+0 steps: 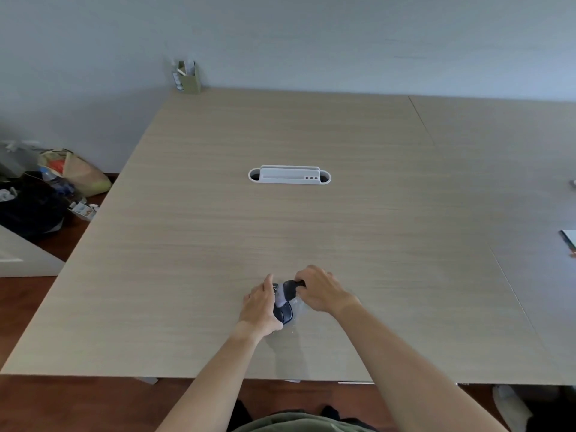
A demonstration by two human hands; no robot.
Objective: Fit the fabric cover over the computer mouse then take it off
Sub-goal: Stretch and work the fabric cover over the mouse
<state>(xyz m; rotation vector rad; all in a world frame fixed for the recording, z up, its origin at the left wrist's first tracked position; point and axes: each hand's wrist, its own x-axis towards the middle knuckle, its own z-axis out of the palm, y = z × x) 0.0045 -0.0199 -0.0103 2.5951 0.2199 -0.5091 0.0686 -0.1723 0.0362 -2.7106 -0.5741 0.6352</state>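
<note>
A dark computer mouse (284, 313) lies on the light wooden table (311, 226) near its front edge. Its near end shows bare; a grey and dark fabric cover (288, 291) sits over its far end. My left hand (260, 307) holds the mouse from the left side, fingers curled along it. My right hand (321, 291) pinches the dark far edge of the cover with curled fingers. A patch of clear plastic shows under the mouse on its right side.
A white cable grommet (289, 175) sits in the table's middle. An olive pen holder (187, 77) stands at the far left corner. Bags and clutter (46, 188) lie on the floor at left. A book's edge (568, 241) shows at far right.
</note>
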